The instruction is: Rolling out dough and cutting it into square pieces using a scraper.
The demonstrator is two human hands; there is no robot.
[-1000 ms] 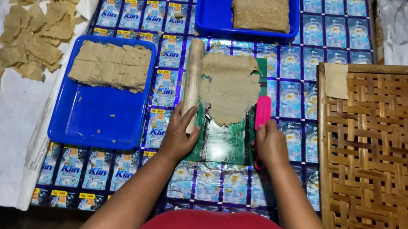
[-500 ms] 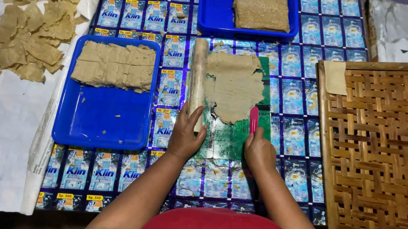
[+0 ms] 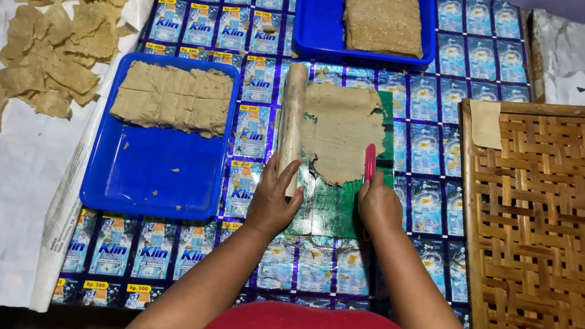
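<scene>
1. At centre frame, a thin sheet of tan dough point(image 3: 340, 133) lies spread on a green board point(image 3: 331, 206), which rests on a mat of blue printed sachets point(image 3: 430, 189).
2. The left hand point(image 3: 272, 201) rests with its fingers curved over the lower end of a wooden rolling pin point(image 3: 292, 119), which lies upright in the frame along the left edge of the dough.
3. The right hand point(image 3: 378, 205) is closed around a pink-handled tool point(image 3: 370, 162) set against the lower right edge of the dough; its working end cannot be made out.
4. Left of centre, a blue tray point(image 3: 145, 174) carries a slab of cut dough pieces point(image 3: 172, 98) in its upper part.
5. At top centre, a second blue tray point(image 3: 317, 27) holds a stack of brown sheets point(image 3: 382, 15).
6. In the upper left, loose tan pieces point(image 3: 45, 34) lie scattered on white sheeting.
7. A woven bamboo tray point(image 3: 544, 233) fills the right side.
</scene>
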